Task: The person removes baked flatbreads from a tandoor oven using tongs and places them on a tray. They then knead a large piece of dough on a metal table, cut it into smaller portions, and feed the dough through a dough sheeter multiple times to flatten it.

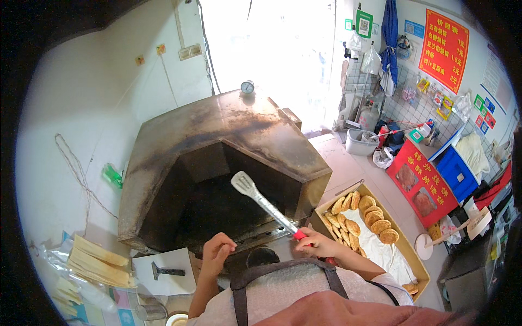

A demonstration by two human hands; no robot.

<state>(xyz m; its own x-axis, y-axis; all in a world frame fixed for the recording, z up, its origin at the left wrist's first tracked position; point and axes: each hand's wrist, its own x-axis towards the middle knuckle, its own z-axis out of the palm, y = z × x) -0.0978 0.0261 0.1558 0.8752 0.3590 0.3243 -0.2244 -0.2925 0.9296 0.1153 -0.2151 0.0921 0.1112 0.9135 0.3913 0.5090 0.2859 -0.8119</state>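
Observation:
My right hand (312, 243) is closed around the red grip of metal kitchen tongs (269, 208). Their slotted head points up and left, in front of the dark mouth of a large metal oven (240, 118). My left hand (216, 252) hangs loosely curled before the oven's lower edge, with nothing visible in it. To the right of my right arm stands a shallow box (420, 267), lined with white cloth (393, 261). Several round golden flatbreads (373, 218) lie along its sides. The oven's interior is too dark to make out.
Left of me, a scraper (168, 272) lies on a white board (142, 267), near a metal canister (151, 312) and yellowed sheets (98, 261). A dial thermometer (247, 87) tops the oven. At right stand a red-fronted counter (424, 183), a blue crate (456, 175) and a plastic bin (359, 142).

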